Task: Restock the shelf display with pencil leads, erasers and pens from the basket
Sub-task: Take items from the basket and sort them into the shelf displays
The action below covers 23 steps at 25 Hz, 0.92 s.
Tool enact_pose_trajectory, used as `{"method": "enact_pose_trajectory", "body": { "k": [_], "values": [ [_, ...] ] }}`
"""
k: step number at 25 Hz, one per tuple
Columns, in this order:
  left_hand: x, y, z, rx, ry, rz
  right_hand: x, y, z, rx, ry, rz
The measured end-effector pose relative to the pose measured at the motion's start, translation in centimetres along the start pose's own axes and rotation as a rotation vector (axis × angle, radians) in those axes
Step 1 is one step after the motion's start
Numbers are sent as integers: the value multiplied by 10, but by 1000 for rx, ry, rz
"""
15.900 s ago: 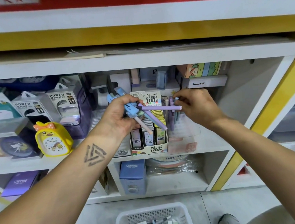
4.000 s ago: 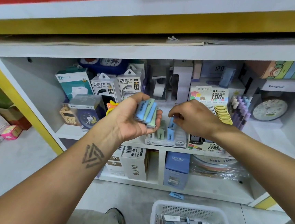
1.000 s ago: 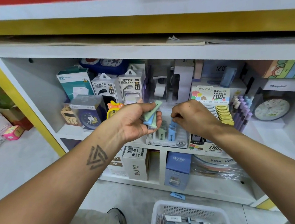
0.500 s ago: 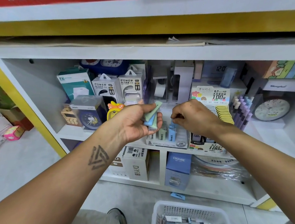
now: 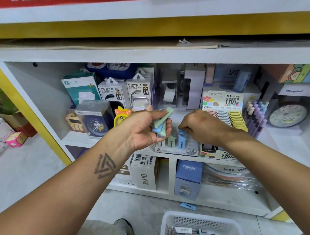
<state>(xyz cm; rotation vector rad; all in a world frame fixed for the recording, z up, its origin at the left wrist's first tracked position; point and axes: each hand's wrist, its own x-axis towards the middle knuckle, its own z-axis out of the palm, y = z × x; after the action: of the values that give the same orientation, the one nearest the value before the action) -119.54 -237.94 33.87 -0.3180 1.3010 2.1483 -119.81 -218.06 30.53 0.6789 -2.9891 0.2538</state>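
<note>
Several pastel erasers (image 5: 161, 123), green and blue, sit fanned in my left hand (image 5: 144, 128), fingers and thumb curled round them in front of the white shelf (image 5: 77, 138). My right hand (image 5: 202, 126) hovers just beside it, knuckles up and fingers curled down over the clear display tray (image 5: 177, 149) marked 2B, where more blue and green erasers stand upright; whether those fingertips pinch one, I cannot tell. Right of the tray stands the pencil lead display box (image 5: 222, 102), with rows of round cases, and beyond it a cluster of purple and blue pens (image 5: 257, 116). Power bank boxes (image 5: 125, 91) and a yellow duck alarm clock (image 5: 121, 116) fill the shelf behind my left hand. Below, on the floor, the white basket (image 5: 178, 217) holds further stock.
</note>
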Motion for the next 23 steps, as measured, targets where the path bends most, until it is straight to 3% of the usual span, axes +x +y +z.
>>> {"method": "enact_pose_trajectory", "body": {
  "k": [2,5,7,12,19,23],
  "values": [
    [1,-1,1,23,-1,4,2,-5,-5,220,41,94],
    [2,-4,3,70,9,20,5,-14,-20,1105,107,295],
    [3,-5,4,97,9,25,4,-20,-26,1326,109,300],
    [0,7,-2,-2,10,42,0,-17,-31,1305,218,356],
    [2,8,-4,111,60,137,-2,-23,-31,1117,-82,86],
    [1,13,-7,-32,59,100,3,-18,-38,1063,19,82]
  ]
}}
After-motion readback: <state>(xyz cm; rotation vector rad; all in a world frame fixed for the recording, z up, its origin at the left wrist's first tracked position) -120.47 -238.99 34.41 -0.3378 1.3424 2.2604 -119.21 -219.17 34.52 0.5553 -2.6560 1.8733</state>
